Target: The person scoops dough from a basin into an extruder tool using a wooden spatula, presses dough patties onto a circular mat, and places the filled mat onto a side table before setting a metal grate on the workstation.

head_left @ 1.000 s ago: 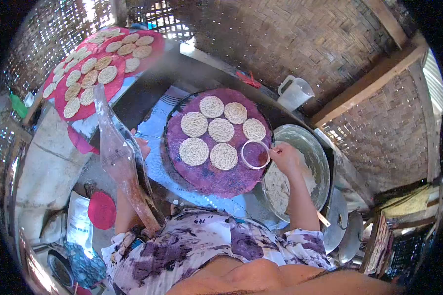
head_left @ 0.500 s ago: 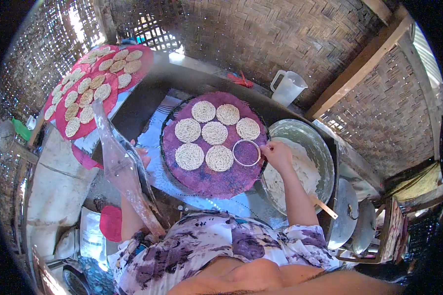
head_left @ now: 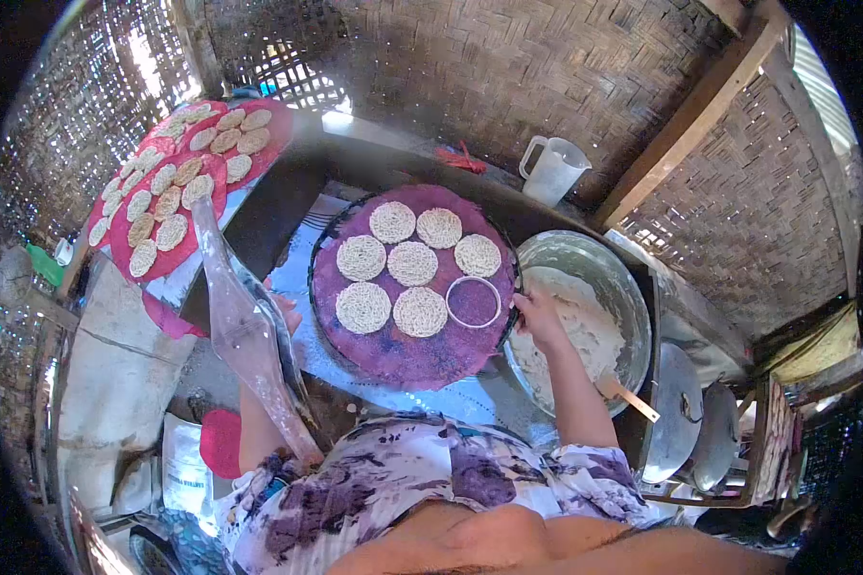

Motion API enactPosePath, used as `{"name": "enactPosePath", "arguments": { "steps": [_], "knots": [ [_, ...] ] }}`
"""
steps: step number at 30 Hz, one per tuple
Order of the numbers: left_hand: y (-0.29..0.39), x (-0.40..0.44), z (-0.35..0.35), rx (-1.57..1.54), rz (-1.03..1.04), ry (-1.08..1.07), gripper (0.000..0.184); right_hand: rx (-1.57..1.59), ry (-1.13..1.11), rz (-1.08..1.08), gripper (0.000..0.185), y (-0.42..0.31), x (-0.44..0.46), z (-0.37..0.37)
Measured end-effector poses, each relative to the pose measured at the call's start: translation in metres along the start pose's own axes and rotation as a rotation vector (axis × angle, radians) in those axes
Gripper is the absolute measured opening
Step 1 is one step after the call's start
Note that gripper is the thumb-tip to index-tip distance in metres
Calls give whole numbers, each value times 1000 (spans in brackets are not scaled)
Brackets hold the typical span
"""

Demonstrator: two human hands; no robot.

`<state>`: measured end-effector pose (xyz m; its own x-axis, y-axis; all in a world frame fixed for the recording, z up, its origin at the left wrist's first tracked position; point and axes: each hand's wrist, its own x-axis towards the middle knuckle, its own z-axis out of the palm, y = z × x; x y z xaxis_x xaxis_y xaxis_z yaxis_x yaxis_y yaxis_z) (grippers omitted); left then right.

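A round tray (head_left: pixel 318 316) covered with purple cloth lies in front of me. Several pale, stringy round discs (head_left: pixel 413 264) are spread on it. A thin white ring (head_left: pixel 474 326) rests flat on the cloth at the right, with only cloth inside. My right hand (head_left: pixel 541 322) is beside the ring, fingers pinched at the tray's right rim. My left hand (head_left: pixel 284 314) is left of the tray, its fingers mostly hidden behind a long, pale-smeared, wide-bellied piece (head_left: pixel 244 331); its grip cannot be seen. This piece slants up from my left forearm.
A large metal basin (head_left: pixel 633 287) of pale batter or flour, with a wooden-handled tool (head_left: pixel 631 398) in it, stands right of the tray. Red cloths (head_left: pixel 222 171) bearing several discs lie at the upper left. A clear jug (head_left: pixel 554 172) stands behind; pot lids (head_left: pixel 676 412) lean at right.
My right hand has come off the white ring and moved slightly right and toward me, to the tray's rim. The ring stays in place on the cloth. The view has shifted slightly.
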<state>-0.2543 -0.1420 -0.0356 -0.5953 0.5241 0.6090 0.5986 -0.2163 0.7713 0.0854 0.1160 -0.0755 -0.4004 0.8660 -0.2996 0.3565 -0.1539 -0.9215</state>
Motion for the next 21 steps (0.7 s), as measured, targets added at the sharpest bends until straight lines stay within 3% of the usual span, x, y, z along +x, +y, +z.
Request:
{"name": "enactPosePath", "arguments": {
  "steps": [5,7,10,12,15,18,19,21],
  "knots": [
    [-4,1,4,75,109,-40,11,373,-22,209,22,-9,-54,25],
    [4,2,10,40,59,-45,10,511,-86,310,26,-7,-71,36],
    [37,10,21,-295,-328,-6,15,699,-197,411,28,-2,-91,48],
    [98,23,31,-595,-727,147,21,782,-301,484,29,0,-102,49],
    [80,24,41,-709,-832,84,37,592,-412,379,35,14,-117,38],
    [35,19,59,160,264,-299,30,40,-695,235,48,-17,-137,24],
    [51,18,73,122,121,-232,26,120,-664,45,51,-25,-143,29],
    [85,17,109,242,230,-190,30,279,-581,-338,57,-40,-148,55]
  ]
}}
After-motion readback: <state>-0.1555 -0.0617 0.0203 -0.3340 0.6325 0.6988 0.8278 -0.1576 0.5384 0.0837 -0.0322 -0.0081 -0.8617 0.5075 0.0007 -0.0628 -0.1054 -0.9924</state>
